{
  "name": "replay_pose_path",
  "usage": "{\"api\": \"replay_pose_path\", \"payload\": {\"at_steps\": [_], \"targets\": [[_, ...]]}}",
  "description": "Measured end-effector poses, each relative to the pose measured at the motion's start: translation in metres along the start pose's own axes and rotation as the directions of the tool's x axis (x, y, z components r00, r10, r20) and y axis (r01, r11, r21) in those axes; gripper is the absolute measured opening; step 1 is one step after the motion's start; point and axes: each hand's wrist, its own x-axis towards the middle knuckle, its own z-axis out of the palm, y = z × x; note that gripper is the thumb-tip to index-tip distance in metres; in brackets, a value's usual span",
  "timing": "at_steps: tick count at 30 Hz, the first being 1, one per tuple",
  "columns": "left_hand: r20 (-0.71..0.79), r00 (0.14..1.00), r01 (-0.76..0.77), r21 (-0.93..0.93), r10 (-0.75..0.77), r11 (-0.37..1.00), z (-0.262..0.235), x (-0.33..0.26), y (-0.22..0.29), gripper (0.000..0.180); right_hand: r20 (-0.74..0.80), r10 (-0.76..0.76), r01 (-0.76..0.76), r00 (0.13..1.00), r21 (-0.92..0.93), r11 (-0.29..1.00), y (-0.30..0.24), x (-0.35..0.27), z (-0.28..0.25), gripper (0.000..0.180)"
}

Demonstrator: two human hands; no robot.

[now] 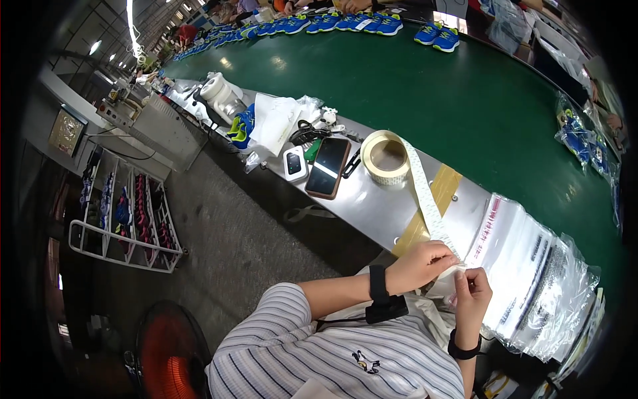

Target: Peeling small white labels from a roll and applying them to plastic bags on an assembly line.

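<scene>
A roll of pale labels (364, 161) lies on the metal table edge, and its label strip (425, 199) unwinds toward me. My left hand (420, 266) pinches the strip near its loose end, thumb and forefinger together. Close beside it, my right hand (473, 292) is closed in a pinch on the same whitish end, fingertips almost touching the left ones. The exact bit between the fingers is small and partly hidden. Just right of both hands lies a fanned stack of clear plastic bags (512, 266).
A phone (329, 167), a small white device (295, 163) and white paper (274, 125) lie left of the roll. Beyond is a green conveyor belt (458, 100) with blue shoes (436, 36) along its far side. A shoe rack (126, 219) and a fan (173, 352) stand at left.
</scene>
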Motion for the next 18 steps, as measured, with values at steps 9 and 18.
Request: {"api": "replay_pose_path", "payload": {"at_steps": [9, 18], "targets": [[0.037, 0.993, 0.116, -0.209, -0.110, 0.971, 0.006, 0.000, 0.009, 0.016, 0.018, -0.201, 0.199, 0.979, -0.247, 0.948, -0.016, -0.006, 0.006, 0.015], [0.035, 0.999, 0.003, -0.005, -0.003, 1.000, 0.007, -0.004, 0.014, 0.015, -0.002, -0.385, 0.367, 0.923, -0.292, 0.883, -0.017, -0.004, 0.003, 0.006]]}}
